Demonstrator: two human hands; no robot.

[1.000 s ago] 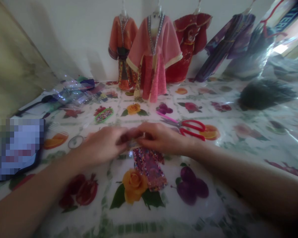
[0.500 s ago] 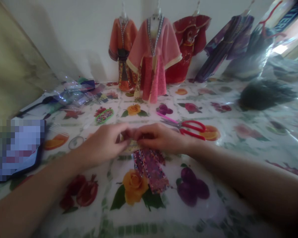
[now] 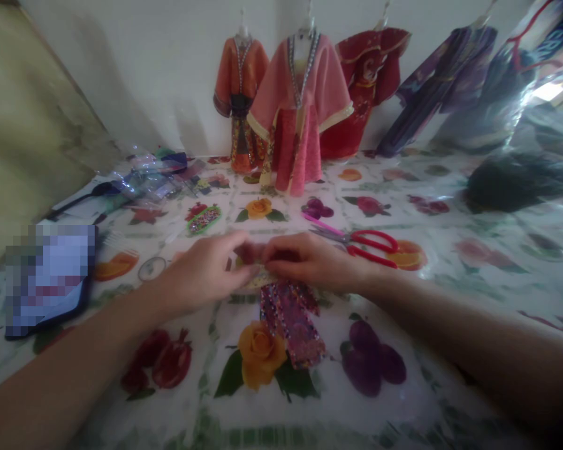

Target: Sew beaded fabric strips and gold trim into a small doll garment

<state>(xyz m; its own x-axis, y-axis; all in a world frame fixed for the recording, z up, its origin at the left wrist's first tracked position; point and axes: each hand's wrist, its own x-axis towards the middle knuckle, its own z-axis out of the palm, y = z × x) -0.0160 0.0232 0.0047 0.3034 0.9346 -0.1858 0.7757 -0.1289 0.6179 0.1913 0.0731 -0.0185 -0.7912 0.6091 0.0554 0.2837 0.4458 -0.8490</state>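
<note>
The beaded cloth (image 3: 295,328) lay on the surface (image 3: 159,415), just below the left hand (image 3: 209,269) and right hand (image 3: 309,262); both curled inward, fingertips close together, seemingly for fine control; I couldn't tell what they pinched. Scissors (image 3: 373,236) and bead tray (image 3: 204,219) sat beyond, presumably for easy reach.

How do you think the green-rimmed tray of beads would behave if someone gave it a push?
The tray would probably slide rather than roll, as it lies flat on the smooth-looking tablecloth. Its small beads look loose, so a sharp push might scatter some. It seems light for its size, being small and shallow-looking.
</note>
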